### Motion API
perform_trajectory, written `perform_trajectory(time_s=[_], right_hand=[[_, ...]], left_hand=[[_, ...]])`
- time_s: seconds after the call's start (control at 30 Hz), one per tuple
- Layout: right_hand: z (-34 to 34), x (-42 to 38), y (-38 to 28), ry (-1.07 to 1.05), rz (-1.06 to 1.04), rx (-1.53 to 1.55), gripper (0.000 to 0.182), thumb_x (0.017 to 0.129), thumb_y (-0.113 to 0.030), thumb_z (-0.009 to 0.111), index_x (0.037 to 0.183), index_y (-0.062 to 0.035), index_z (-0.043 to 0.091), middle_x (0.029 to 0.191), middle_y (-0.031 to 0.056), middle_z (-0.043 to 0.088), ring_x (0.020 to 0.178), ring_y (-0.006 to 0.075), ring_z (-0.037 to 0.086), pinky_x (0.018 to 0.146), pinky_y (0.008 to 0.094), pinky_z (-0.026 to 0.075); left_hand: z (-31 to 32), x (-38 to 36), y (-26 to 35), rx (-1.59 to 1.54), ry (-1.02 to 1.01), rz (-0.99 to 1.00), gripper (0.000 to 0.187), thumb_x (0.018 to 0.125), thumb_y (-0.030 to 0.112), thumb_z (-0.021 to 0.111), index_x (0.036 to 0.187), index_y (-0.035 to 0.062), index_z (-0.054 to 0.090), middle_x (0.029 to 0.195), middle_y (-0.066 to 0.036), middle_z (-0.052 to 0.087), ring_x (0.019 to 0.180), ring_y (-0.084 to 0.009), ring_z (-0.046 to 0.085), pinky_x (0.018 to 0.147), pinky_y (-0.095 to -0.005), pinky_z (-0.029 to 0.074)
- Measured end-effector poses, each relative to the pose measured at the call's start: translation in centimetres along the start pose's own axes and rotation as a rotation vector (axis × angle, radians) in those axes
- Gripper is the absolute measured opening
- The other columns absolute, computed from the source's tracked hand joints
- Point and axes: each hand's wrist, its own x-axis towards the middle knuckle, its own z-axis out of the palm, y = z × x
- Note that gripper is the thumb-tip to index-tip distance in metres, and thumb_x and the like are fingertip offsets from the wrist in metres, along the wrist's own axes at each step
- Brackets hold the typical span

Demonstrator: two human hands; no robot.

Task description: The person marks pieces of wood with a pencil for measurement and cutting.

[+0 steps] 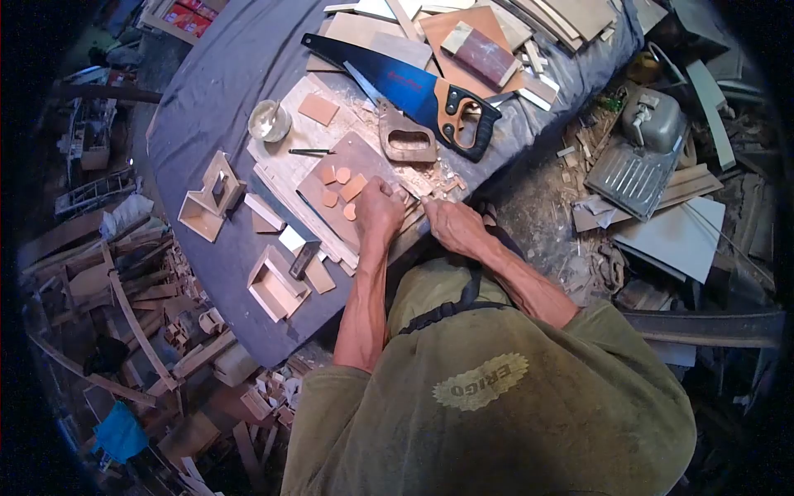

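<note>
My left hand is closed at the edge of a brown board, its fingertips pinched on something too small to make out. Beside it, my right hand has its fingers pressed together near the wood shavings; what it holds is hidden. Several small orange-brown discs lie on the brown board left of my left hand. A wooden-handled saw rests just beyond both hands, next to a blue handsaw with a black and orange handle.
A jar and a dark pencil sit at the left. Small wooden boxes stand on the dark cloth. A sanding block lies among boards at the back. A metal sink is at the right.
</note>
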Motion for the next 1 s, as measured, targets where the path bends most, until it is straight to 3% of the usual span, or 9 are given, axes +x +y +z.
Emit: perform_trajectory(time_s=[0.17,0.33,0.43,0.63,0.83,1.0], right_hand=[[1.9,-0.3,3.2,0.027,-0.238,-0.011,0.029,0.101,-0.017,0.038,0.099,0.008,0.051,0.072,0.0282,0.06,0.07,0.0469,0.063,0.062,0.0527,0.05],[1.1,-1.5,2.2,0.091,-0.201,-0.043,0.02,0.099,-0.01,0.039,0.102,0.0079,0.048,0.075,0.0279,0.06,0.071,0.0452,0.063,0.06,0.0515,0.05],[1.4,-1.5,2.6,0.088,-0.215,-0.087,0.02,0.099,-0.009,0.039,0.102,0.0074,0.05,0.077,0.0271,0.06,0.073,0.0443,0.063,0.062,0.0508,0.051],[0.8,-1.7,1.5,0.094,-0.25,-0.139,0.02,0.099,-0.01,0.041,0.102,0.0065,0.052,0.08,0.0254,0.061,0.078,0.043,0.065,0.065,0.0496,0.053],[1.0,-1.6,0.9,0.084,-0.194,-0.129,0.022,0.099,-0.014,0.042,0.102,0.0045,0.054,0.081,0.0235,0.063,0.073,0.0426,0.065,0.062,0.0499,0.053],[1.7,-1.7,0.9,0.129,-0.234,-0.237,0.021,0.1,-0.015,0.043,0.102,0.0027,0.055,0.08,0.0216,0.062,0.066,0.0398,0.064,0.056,0.0493,0.051]], left_hand=[[0.9,-1.5,-0.4,-0.075,0.136,0.137,0.023,0.082,0.014,0.068,0.101,0.0026,0.06,0.098,-0.022,0.069,0.095,-0.0422,0.065,0.082,-0.0484,0.049],[0.9,-1.8,-1.6,-0.155,0.171,0.385,0.031,0.083,0.012,0.063,0.113,0.0024,0.062,0.101,-0.024,0.069,0.096,-0.0434,0.065,0.083,-0.0487,0.05],[-0.1,-2.5,-1.4,-0.09,0.049,0.382,0.032,0.083,0.012,0.063,0.113,0.0014,0.063,0.093,-0.025,0.069,0.09,-0.044,0.066,0.08,-0.0486,0.051],[0.7,-2.9,-1.7,0.012,0.16,0.37,0.029,0.084,0.017,0.065,0.107,-0.0001,0.064,0.087,-0.028,0.068,0.087,-0.045,0.066,0.076,-0.049,0.052],[2.0,-2.5,-2.5,-0.155,0.316,0.327,0.029,0.085,0.023,0.067,0.105,0.0018,0.064,0.088,-0.024,0.069,0.085,-0.0453,0.066,0.075,-0.0502,0.051],[2.0,-2.4,-1.8,-0.146,0.248,0.217,0.024,0.084,0.022,0.068,0.099,0.003,0.065,0.088,-0.022,0.07,0.085,-0.0432,0.067,0.074,-0.0488,0.051]])
